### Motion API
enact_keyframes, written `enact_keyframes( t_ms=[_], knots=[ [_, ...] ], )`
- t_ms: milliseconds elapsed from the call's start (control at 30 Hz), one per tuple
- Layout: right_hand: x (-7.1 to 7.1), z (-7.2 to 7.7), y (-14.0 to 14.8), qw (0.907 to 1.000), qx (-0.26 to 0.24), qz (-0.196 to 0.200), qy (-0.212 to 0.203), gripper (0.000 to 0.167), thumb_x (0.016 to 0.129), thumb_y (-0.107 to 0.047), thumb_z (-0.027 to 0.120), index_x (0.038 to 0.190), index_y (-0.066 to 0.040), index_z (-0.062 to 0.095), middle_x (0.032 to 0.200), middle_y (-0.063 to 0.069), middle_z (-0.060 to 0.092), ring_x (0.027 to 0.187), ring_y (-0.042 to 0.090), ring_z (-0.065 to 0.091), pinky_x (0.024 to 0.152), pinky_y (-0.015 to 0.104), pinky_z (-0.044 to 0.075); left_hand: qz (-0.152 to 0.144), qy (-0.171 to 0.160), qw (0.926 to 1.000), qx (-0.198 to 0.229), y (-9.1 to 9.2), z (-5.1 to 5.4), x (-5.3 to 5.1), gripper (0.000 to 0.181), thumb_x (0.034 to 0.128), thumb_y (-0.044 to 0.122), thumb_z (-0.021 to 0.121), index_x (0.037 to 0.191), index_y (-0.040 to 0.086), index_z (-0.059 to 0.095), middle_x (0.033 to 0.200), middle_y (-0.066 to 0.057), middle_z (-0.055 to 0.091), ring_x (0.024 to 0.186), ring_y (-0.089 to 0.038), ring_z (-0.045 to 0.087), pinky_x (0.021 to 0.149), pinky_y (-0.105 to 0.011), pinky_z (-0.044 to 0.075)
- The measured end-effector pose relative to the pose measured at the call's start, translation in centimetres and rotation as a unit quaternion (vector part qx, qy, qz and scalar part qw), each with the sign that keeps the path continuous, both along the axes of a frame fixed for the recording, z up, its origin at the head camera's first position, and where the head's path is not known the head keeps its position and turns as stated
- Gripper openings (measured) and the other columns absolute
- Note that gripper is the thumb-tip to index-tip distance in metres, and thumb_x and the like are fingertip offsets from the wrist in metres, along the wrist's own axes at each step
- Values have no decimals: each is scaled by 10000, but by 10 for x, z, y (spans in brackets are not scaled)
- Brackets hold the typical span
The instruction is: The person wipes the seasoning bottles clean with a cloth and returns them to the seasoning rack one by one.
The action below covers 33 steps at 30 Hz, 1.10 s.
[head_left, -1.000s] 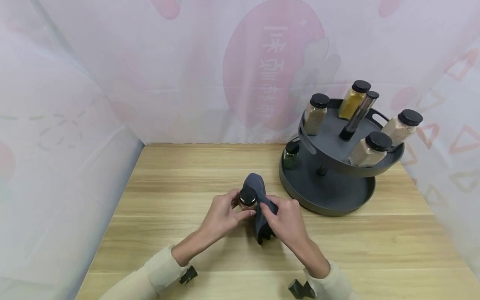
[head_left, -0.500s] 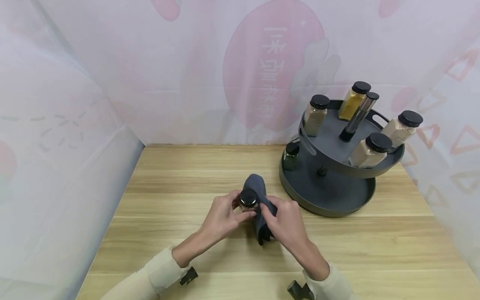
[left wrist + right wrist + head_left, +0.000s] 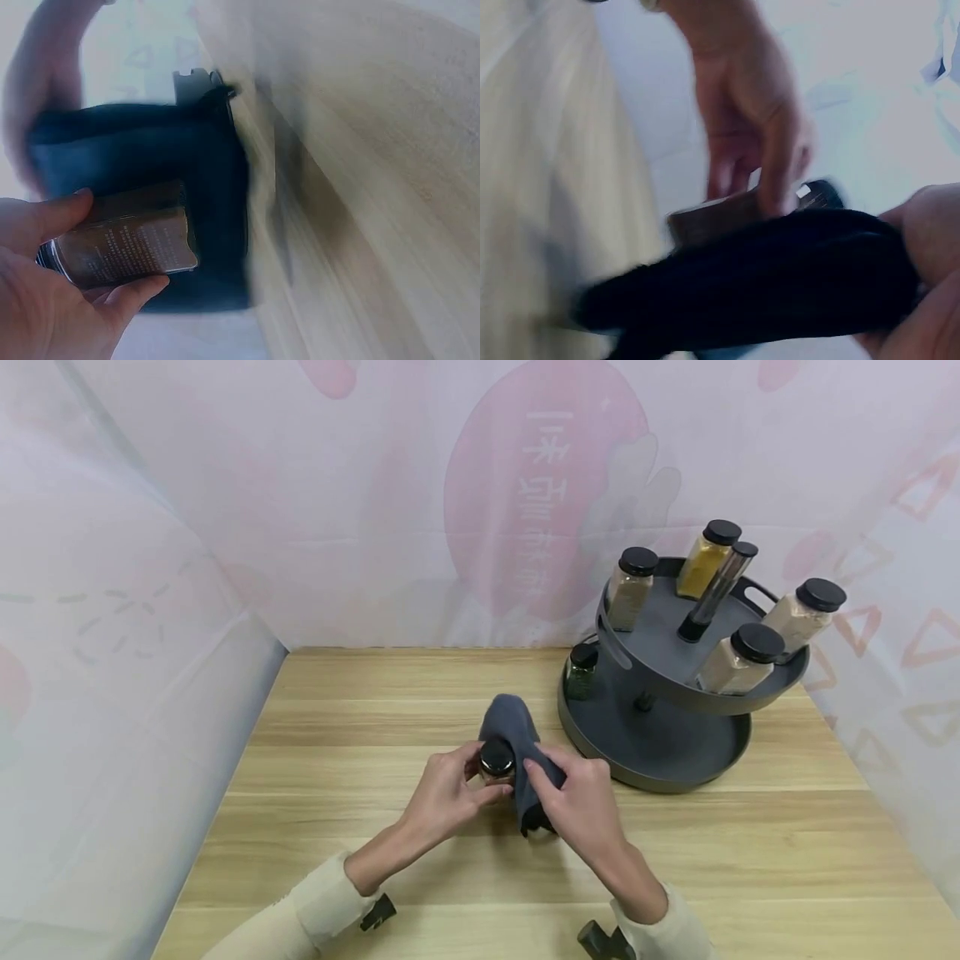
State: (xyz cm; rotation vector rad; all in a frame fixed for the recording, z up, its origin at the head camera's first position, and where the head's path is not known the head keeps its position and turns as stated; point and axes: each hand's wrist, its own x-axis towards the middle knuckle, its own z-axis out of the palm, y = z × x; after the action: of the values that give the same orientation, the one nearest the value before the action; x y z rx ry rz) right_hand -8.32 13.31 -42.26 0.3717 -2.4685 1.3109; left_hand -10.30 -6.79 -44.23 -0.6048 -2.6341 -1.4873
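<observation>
A black-lidded spice jar (image 3: pixel 497 760) with brownish contents is gripped by my left hand (image 3: pixel 448 787), thumb on one side and fingers on the other. Printed text shows on the side of the jar (image 3: pixel 127 244) in the left wrist view, where it is held above the tabletop. My right hand (image 3: pixel 581 797) pinches a dark grey cloth (image 3: pixel 510 722) that lies against the jar's right side. In the right wrist view the cloth (image 3: pixel 757 289) covers part of the jar (image 3: pixel 720 217), and both are blurred.
A dark two-tier round rack (image 3: pixel 660 772) stands at the back right. Several black-lidded spice jars stand on its upper tier, among them a yellow one (image 3: pixel 701 568). A jar with green contents (image 3: pixel 581 677) sits on the lower tier. The wooden table (image 3: pixel 337 718) meets fabric walls behind.
The cloth has shifted slightly up and away along the jar, and my right hand has moved a little to the right with it. My left hand and the jar stay nearly still.
</observation>
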Motion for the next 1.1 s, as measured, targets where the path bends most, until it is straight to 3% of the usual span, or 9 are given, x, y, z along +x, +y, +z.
enact_keyframes(
  t_ms=[100,167,367,467,600,767,833,967,1100],
  knots=[
    [-4,-6,0,9956,320,109,-878,120,945,-52,773,1054,-34,819,769,35,724,617,67,609,519,186,459,99,-83,9999,9,1,3,0,452,815,86,926,1204,-14,719,1010,-86,788,888,-148,727,759,-415,611],
    [-5,-7,0,9947,281,136,-979,116,944,-54,774,1049,-44,822,771,27,721,633,77,613,516,203,463,137,-115,9998,-8,1,5,0,453,813,91,929,1203,-9,721,1013,-82,789,887,-140,720,757,-411,608],
    [-1,-1,1,9970,-629,3,445,210,919,-5,796,1129,-14,811,1057,105,806,927,180,781,747,188,589,46,-130,9999,97,-2,1,-2,445,818,69,921,1204,-6,713,972,-56,781,889,-121,726,767,-392,608],
    [2,3,0,9938,-704,37,856,219,925,4,785,1141,-18,806,1052,108,807,898,184,786,729,207,599,-47,-53,9999,92,-1,-1,-1,432,821,72,920,1191,-1,711,969,-54,780,875,-117,722,768,-414,613],
    [-1,-1,-1,9997,-236,24,64,178,941,-44,781,1115,-24,809,943,87,804,750,119,750,615,218,573,-85,-61,9999,92,-1,-2,1,434,826,69,915,1196,-14,705,997,-73,784,897,-116,722,770,-444,614],
    [-5,-6,0,9933,129,25,-1150,154,959,-88,769,1096,-33,814,851,54,771,654,99,629,545,218,487,-72,-90,9999,62,0,0,2,461,834,84,911,1227,-27,698,1014,-84,786,892,-141,716,756,-437,606],
    [-5,-5,0,9951,-74,-32,-986,169,953,-77,778,1108,-21,815,932,75,797,731,115,697,593,202,527,-39,-69,10000,-5,0,2,1,460,835,90,912,1227,-23,700,990,-69,783,847,-156,702,727,-393,595],
    [0,2,1,9959,-899,-49,72,203,946,-31,778,1144,9,802,1058,140,800,891,216,786,711,195,591,10,-78,10000,58,0,3,0,428,822,71,918,1188,-8,709,908,-26,757,803,-139,694,716,-356,593],
    [3,4,1,9906,-1192,18,676,206,956,-18,761,1158,2,797,1061,147,800,888,252,791,733,194,596,-12,-140,9998,127,0,5,-1,410,816,66,921,1165,17,710,888,-7,746,819,-77,692,747,-408,611]
  ],
)
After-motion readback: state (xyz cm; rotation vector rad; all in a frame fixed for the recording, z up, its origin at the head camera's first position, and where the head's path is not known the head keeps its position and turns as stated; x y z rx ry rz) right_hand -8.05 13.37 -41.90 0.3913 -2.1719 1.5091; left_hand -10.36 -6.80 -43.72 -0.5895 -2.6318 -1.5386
